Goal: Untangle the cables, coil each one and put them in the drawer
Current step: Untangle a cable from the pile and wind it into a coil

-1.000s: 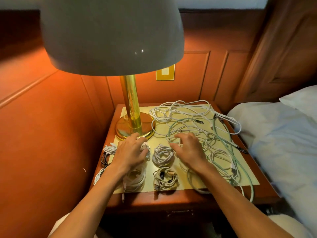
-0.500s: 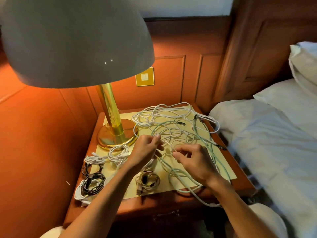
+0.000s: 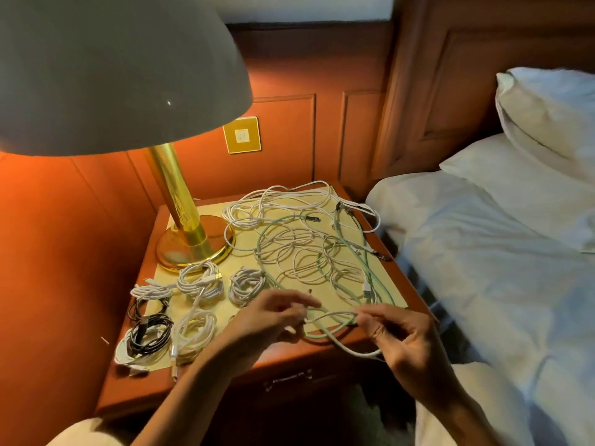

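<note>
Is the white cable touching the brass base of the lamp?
Touching. The head view shows a loop of the white cable lying on the rim of the brass lamp base.

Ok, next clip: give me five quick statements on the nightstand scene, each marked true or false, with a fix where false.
1. Both hands hold cable at the front of the nightstand. True: the left hand and right hand pinch a white cable stretched between them.
2. The drawer is pulled open. False: it is closed.
3. A black coiled cable lies near the front left corner. True.
4. The lamp stands on the side nearest the bed. False: it is at the rear left, away from the bed.
5. Every cable is already coiled. False: a loose tangle, including a green cable, covers the right half.
</note>
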Motion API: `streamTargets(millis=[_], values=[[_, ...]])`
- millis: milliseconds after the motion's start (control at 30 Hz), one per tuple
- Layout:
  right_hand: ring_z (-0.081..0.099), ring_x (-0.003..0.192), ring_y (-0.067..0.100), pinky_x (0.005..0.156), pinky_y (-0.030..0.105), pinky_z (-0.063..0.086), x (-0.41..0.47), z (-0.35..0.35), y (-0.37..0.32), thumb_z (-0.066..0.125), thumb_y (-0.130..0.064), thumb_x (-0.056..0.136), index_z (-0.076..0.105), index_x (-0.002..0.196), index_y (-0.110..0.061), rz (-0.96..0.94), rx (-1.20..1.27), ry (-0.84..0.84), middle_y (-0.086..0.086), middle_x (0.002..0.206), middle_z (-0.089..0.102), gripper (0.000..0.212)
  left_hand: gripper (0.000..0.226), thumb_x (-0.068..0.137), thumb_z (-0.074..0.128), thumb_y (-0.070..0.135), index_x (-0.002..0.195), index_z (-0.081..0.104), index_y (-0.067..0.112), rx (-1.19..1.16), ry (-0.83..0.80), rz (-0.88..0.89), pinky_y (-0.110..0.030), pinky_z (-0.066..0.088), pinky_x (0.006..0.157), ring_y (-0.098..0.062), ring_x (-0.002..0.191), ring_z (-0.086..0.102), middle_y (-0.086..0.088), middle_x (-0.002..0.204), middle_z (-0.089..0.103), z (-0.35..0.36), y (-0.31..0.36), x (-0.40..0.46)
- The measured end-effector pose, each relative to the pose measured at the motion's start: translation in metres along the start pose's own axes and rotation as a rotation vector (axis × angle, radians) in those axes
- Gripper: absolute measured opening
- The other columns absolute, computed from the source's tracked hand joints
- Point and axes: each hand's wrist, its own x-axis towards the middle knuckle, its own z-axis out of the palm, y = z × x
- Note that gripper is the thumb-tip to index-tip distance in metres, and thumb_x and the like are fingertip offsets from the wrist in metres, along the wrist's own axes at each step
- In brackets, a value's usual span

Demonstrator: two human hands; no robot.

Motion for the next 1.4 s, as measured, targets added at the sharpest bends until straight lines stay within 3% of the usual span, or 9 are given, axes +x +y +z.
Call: streamTargets(millis=[267,433,500,600,667,767,967,1167,1400], values=[[0.070,0.089,0.000,0.076,0.015,0.055,0.029,-0.009,0.003,0.070,-0.024,0.086,0.075,0.097,-0.026,-0.050,-0.116,0.209,-0.019,0.090,0.075,0.012,0.018,0.095,0.063,0.031,0.090,0.074,0.017,0.400,-0.253,0.142,-0.035,0.045,0.079,-0.020,0.082,0.062,-0.003,0.083,0.068,0.015,-0.003,-0.022],[0.069,0.083,0.000,0.071,0.023,0.059,0.032,0.004,0.022,0.072,-0.023,0.089,0.078,0.099,-0.021,-0.188,-0.445,0.097,-0.007,0.091,0.076,0.012,0.020,0.093,0.056,0.014,0.089,0.061,-0.006,-0.366,-0.213,0.259,-0.028,0.053,0.075,-0.020,0.080,0.062,-0.013,0.089,0.066,0.026,0.003,-0.020],[0.067,0.078,0.009,0.065,0.036,0.059,0.024,0.014,0.026,0.057,-0.036,0.096,0.068,0.110,-0.027,-0.272,-0.599,-0.122,-0.003,0.091,0.074,0.020,0.013,0.092,0.057,0.009,0.085,0.063,0.000,-0.681,-0.111,0.300,-0.026,0.057,0.071,-0.020,0.074,0.065,-0.016,0.085,0.066,0.031,0.004,-0.016],[0.057,0.074,0.007,0.063,0.023,0.048,0.010,0.029,0.028,0.041,-0.040,0.103,0.048,0.132,-0.035,-0.382,-0.753,-0.438,-0.003,0.091,0.067,0.030,0.012,0.085,0.059,0.009,0.084,0.066,-0.001,-0.883,0.240,0.355,-0.027,0.059,0.072,-0.021,0.073,0.068,-0.015,0.081,0.069,0.032,-0.001,-0.005],[0.049,0.079,0.004,0.069,0.014,0.037,0.007,0.032,0.028,0.045,-0.033,0.103,0.045,0.140,-0.032,-0.362,-0.780,-0.535,-0.004,0.095,0.063,0.037,0.014,0.085,0.060,0.009,0.085,0.066,-0.003,-0.768,0.457,0.433,-0.028,0.059,0.076,-0.022,0.080,0.071,-0.013,0.084,0.072,0.028,-0.010,-0.001],[0.057,0.079,0.009,0.074,0.023,0.045,0.014,0.024,0.024,0.047,-0.024,0.097,0.064,0.115,-0.019,-0.394,-0.732,-0.510,-0.002,0.093,0.067,0.026,0.016,0.092,0.058,-0.003,0.080,0.069,-0.008,-0.291,0.649,0.507,-0.027,0.055,0.080,-0.019,0.085,0.070,-0.011,0.083,0.074,0.018,-0.029,0.003],[0.064,0.075,0.011,0.068,0.026,0.052,0.041,0.010,0.003,0.074,-0.005,0.083,0.074,0.092,-0.007,-0.486,-0.581,-0.150,0.001,0.083,0.072,0.010,0.017,0.092,0.067,0.018,0.078,0.076,0.013,0.123,0.197,0.422,-0.033,0.052,0.072,-0.027,0.079,0.070,-0.010,0.079,0.074,0.017,-0.041,-0.007],[0.066,0.082,0.003,0.074,0.016,0.053,0.055,0.007,-0.006,0.075,-0.003,0.081,0.077,0.099,-0.008,-0.424,-0.416,-0.081,-0.001,0.090,0.074,0.019,0.027,0.101,0.048,0.022,0.094,0.066,0.003,-0.122,-0.075,0.242,-0.027,0.046,0.069,-0.018,0.070,0.057,-0.009,0.076,0.062,0.024,-0.021,-0.019],[0.068,0.084,0.005,0.071,0.017,0.056,0.061,0.014,-0.001,0.077,-0.011,0.082,0.078,0.098,-0.008,-0.348,-0.371,-0.075,-0.002,0.088,0.074,0.015,0.024,0.096,0.043,0.018,0.079,0.059,0.012,-0.541,-0.184,0.180,-0.022,0.040,0.057,-0.013,0.059,0.041,-0.004,0.068,0.045,0.020,-0.017,-0.026]])
